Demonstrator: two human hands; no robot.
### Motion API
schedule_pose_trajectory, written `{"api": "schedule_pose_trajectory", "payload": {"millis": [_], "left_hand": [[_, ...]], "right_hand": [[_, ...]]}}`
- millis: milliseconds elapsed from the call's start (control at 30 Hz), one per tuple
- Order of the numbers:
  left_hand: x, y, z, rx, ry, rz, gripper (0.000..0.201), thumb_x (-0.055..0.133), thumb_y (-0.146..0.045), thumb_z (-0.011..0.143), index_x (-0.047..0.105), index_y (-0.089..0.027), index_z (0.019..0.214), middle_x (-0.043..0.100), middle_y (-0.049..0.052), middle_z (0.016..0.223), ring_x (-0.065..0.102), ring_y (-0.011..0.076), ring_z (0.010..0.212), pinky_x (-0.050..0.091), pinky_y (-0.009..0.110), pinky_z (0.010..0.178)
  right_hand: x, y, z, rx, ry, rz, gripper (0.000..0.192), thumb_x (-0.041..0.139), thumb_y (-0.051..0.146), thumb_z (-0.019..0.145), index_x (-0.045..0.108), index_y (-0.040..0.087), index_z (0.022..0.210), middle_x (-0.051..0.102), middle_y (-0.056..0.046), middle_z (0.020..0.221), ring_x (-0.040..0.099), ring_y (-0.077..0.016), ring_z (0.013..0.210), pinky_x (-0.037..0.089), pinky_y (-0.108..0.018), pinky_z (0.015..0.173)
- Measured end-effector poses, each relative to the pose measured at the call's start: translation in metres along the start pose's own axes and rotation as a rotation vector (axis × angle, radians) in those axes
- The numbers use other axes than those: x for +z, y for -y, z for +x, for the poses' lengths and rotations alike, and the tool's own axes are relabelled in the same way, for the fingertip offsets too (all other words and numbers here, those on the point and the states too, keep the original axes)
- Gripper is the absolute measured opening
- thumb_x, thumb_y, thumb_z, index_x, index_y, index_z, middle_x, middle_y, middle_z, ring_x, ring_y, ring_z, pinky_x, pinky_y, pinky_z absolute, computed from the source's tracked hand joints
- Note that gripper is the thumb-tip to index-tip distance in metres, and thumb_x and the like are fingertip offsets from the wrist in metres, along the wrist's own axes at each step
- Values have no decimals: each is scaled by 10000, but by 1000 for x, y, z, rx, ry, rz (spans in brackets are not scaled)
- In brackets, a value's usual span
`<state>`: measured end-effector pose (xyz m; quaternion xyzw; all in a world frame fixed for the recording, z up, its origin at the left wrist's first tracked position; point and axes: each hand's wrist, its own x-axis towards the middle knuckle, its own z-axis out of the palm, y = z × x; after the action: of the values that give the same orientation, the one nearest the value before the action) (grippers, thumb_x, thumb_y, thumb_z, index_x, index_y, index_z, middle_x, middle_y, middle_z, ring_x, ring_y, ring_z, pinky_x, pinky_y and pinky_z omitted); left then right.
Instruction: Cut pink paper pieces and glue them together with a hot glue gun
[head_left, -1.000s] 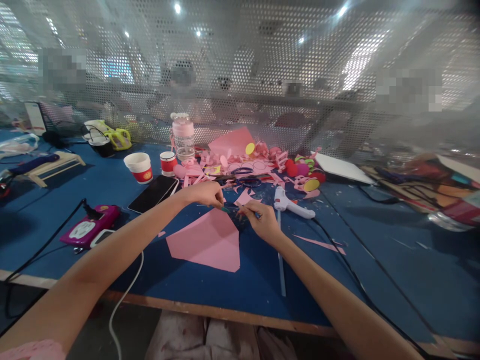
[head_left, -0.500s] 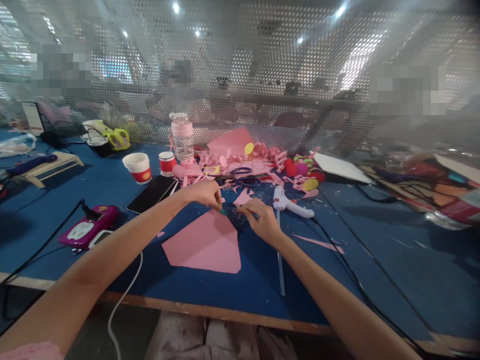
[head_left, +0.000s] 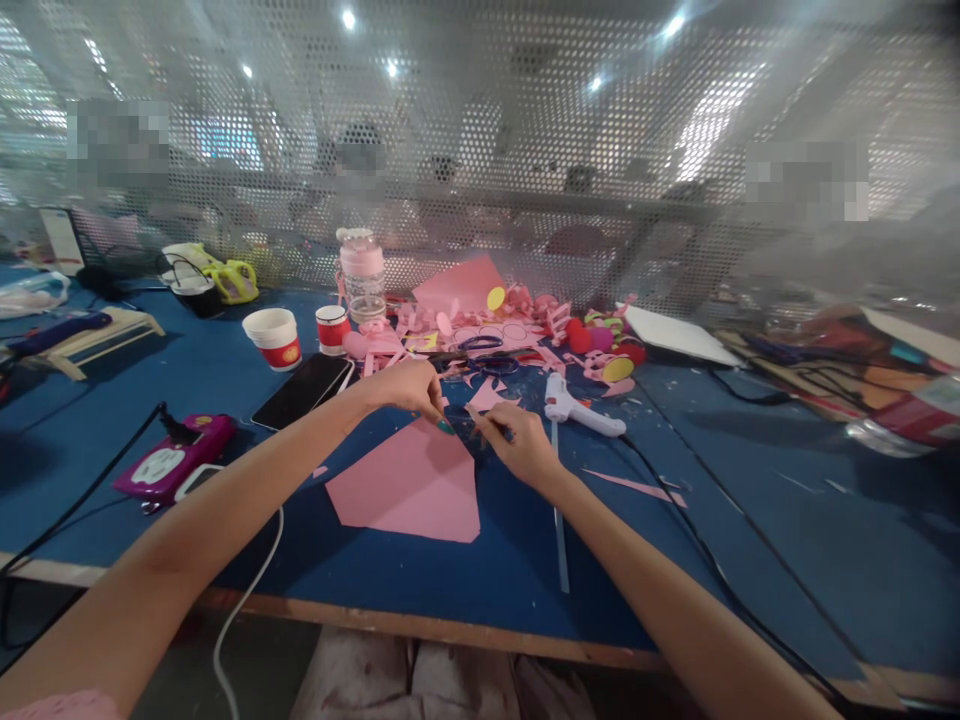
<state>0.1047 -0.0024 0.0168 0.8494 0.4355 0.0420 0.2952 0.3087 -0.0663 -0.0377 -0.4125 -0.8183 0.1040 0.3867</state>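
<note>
B/g is filled by a perforated mesh screen (head_left: 480, 120), w/ blurry shapes behind it; work's being done on a blue table (head_left: 525, 590). Pink sheet (head_left: 409, 485) is laid flat approx mid-table, just in front of both hands. Left hand (head_left: 416, 388) is arched over the sheet's far edge, fingers curled down and bunched, w/ a bit of green seen at the fingertips. Whether the edge is actually gripped can't be told from this angle tbh. Right hand (head_left: 525, 443) is held just to the right, thumb + index brought close as in a pinch, other fingers curled under; a tiny pale bit is seen at the tips, but whether it's held, or what it is, can't be made out. The two hands are kept near each other but apart. Small pink scrap (head_left: 487, 393) is left just beyond the right hand, and a white glue gun (head_left: 589, 412) is parked to its right, w/ a clear stick (head_left: 561, 550) below. Phone (head_left: 304, 390) is set left of the left hand, cups (head_left: 271, 325) behind it.
</note>
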Motion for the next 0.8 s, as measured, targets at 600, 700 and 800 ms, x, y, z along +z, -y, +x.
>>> {"api": "schedule_pose_trajectory", "payload": {"millis": [600,700,800], "left_hand": [[0,-1,-1,35,127,-104,301,716,-393,624,749,-159,811,704,29,731,591,136,652,396,193,581],[-1,4,0,39,133,-96,297,690,-426,647,742,-154,752,679,16,673,558,116,605,371,191,553],[-2,4,0,42,147,-97,269,692,-399,646,740,-152,739,675,13,659,554,111,603,369,187,558]], "right_hand": [[3,6,-3,-23,-150,57,325,464,289,897,577,186,610,581,-38,581,533,-140,552,408,-272,546],[4,9,-3,-26,-154,45,338,468,305,900,558,195,593,559,-31,570,518,-142,555,410,-280,568],[5,9,-3,-29,-149,43,342,470,311,902,555,194,592,544,-29,567,510,-141,557,410,-281,575]]}}
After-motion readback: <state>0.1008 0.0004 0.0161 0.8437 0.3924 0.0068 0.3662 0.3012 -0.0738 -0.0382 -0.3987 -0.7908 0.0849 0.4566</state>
